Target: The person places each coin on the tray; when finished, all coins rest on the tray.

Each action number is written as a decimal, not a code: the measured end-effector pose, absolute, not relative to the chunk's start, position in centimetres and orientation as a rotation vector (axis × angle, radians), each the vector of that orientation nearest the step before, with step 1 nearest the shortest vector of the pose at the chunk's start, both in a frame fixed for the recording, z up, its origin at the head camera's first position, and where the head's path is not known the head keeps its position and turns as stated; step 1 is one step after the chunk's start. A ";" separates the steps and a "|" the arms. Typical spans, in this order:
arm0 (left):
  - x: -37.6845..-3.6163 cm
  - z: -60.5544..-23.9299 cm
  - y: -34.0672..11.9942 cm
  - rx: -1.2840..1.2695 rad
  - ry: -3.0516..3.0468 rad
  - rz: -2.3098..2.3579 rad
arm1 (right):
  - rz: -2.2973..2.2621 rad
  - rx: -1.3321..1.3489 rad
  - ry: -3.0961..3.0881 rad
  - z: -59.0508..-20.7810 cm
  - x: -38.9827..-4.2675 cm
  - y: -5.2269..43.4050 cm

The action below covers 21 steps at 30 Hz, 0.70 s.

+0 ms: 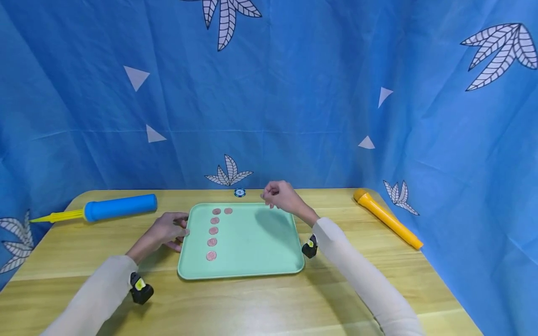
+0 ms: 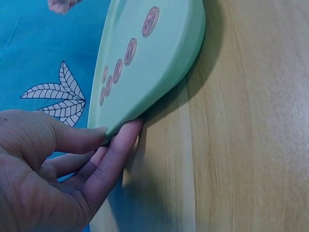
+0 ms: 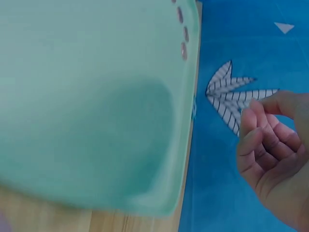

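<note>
A mint-green tray lies flat in the middle of the wooden table. Several pink discs form a column along its left side, with one more beside the top one. My left hand rests at the tray's left edge; thumb and straight index finger touch the rim. My right hand hovers over the tray's far edge with its fingers curled toward the thumb; nothing shows between them. A small blue chip sits on the table just beyond the tray.
A blue air pump with a yellow nozzle lies at the far left. A yellow-orange tube lies at the far right. Blue patterned cloth closes the back and sides. Bare wood fronts the tray.
</note>
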State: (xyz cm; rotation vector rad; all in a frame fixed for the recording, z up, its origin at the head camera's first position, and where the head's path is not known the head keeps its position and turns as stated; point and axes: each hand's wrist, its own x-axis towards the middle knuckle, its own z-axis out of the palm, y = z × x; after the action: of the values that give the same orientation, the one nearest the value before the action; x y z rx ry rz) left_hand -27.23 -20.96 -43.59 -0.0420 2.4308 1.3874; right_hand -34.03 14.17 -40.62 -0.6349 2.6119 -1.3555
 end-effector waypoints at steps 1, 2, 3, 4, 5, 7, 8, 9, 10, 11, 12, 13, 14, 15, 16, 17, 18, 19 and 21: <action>-27.2 -43.6 -21.0 -0.042 2.431 1.387 | -1.350 -0.632 2.621 -40.6 -34.0 14.7; -27.3 -43.6 -21.0 -0.043 2.431 1.387 | -1.349 -0.627 2.625 -40.7 -34.0 15.2; -27.3 -43.6 -21.0 -0.043 2.432 1.385 | -1.352 -0.623 2.625 -40.7 -33.9 15.7; -27.3 -43.6 -21.0 -0.043 2.432 1.385 | -1.351 -0.622 2.630 -40.7 -33.9 16.3; -27.3 -43.6 -21.1 -0.041 2.432 1.384 | -1.358 -0.616 2.629 -40.6 -33.9 16.8; -27.3 -43.5 -21.1 -0.034 2.432 1.382 | -1.358 -0.617 2.636 -40.4 -33.7 17.8; -27.3 -43.5 -21.1 -0.032 2.431 1.382 | -1.358 -0.621 2.638 -40.2 -33.6 18.3; -27.3 -43.5 -21.1 -0.031 2.427 1.385 | -1.352 -0.629 2.645 -40.1 -33.5 18.7; -27.3 -43.5 -21.1 -0.031 2.422 1.389 | -1.342 -0.635 2.652 -40.0 -33.4 19.2; -27.3 -43.5 -21.1 -0.030 2.418 1.392 | -1.335 -0.646 2.656 -39.9 -33.3 19.7; -27.3 -43.6 -21.1 -0.030 2.414 1.396 | -1.329 -0.655 2.659 -39.9 -33.3 20.2; -27.3 -43.6 -21.2 -0.031 2.412 1.399 | -1.331 -0.654 2.659 -39.9 -33.2 20.6; -27.3 -43.6 -21.2 -0.033 2.411 1.402 | -1.328 -0.655 2.666 -40.0 -33.1 21.1; -27.3 -43.7 -21.2 -0.035 2.411 1.405 | -1.328 -0.652 2.668 -40.1 -33.1 21.6; -27.3 -43.7 -21.2 -0.036 2.411 1.407 | -1.335 -0.645 2.667 -40.2 -33.0 22.1; -27.3 -43.7 -21.2 -0.037 2.412 1.408 | -1.340 -0.635 2.668 -40.4 -32.9 22.5; -27.3 -43.7 -21.2 -0.037 2.412 1.409 | -1.349 -0.619 2.664 -40.6 -32.9 23.0; -27.3 -43.7 -21.2 -0.039 2.412 1.410 | -1.348 -0.612 2.669 -40.9 -32.8 23.4; -27.3 -43.7 -21.2 -0.042 2.412 1.409 | -1.351 -0.596 2.672 -41.3 -32.6 24.4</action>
State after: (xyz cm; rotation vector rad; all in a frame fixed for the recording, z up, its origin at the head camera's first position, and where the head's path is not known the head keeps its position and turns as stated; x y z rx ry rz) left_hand -27.26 -21.16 -43.68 -0.0416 2.4118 1.4089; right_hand -32.58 24.35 -41.28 -0.5960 2.6718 -1.3507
